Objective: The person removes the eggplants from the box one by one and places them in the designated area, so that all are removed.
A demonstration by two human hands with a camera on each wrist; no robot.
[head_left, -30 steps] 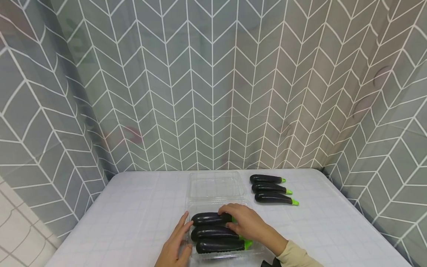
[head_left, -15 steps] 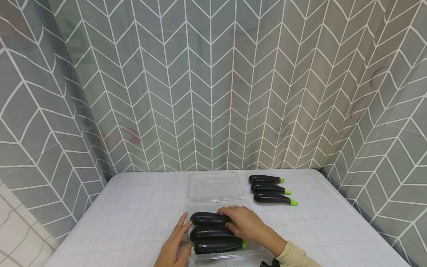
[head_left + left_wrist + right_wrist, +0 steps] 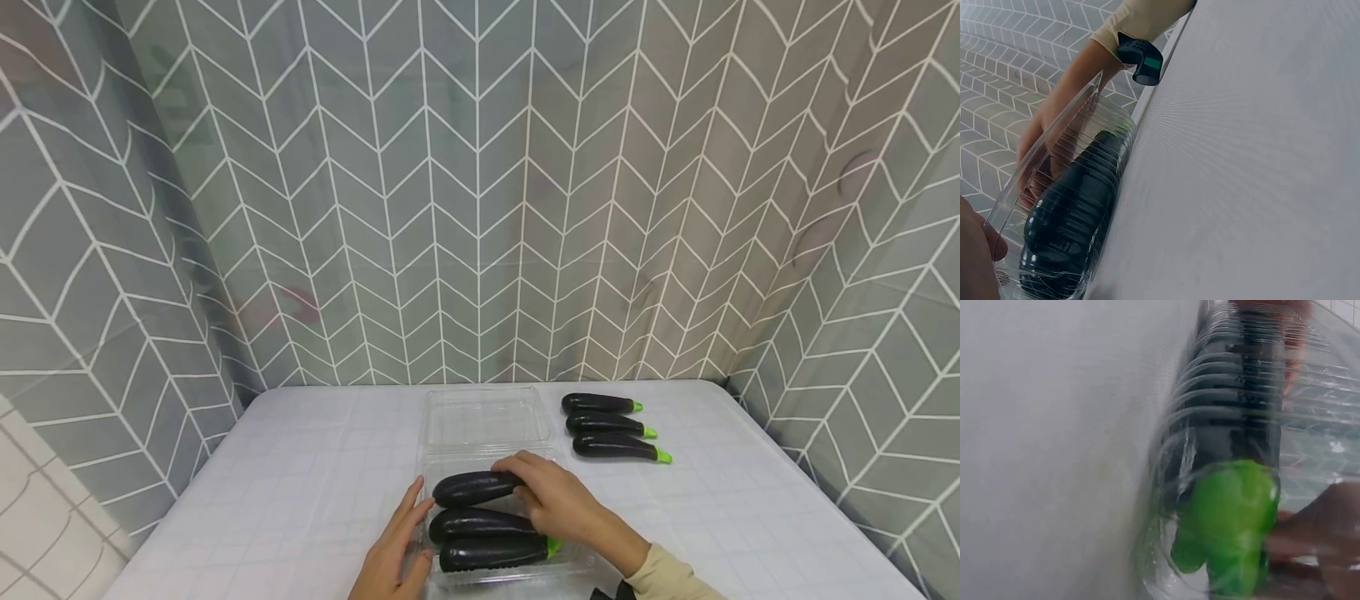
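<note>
My right hand grips the stem end of the farthest eggplant in the clear plastic container. That eggplant sits slanted, its stem end toward the back and hidden under my fingers. Two more dark eggplants lie in front of it, the middle one and the nearest one. My left hand rests along the container's left side with its fingers extended; the left wrist view shows a fingertip at the clear rim. A bright green stem shows through the ribbed wall in the right wrist view.
The container's clear lid lies folded back behind it. Three further eggplants with green stems lie in a row at the back right of the white table. A patterned grey curtain hangs behind.
The farthest eggplant's stem end has risen and swung toward the back with my right hand, opening a gap from the middle eggplant. My left hand stays at the container's side.
</note>
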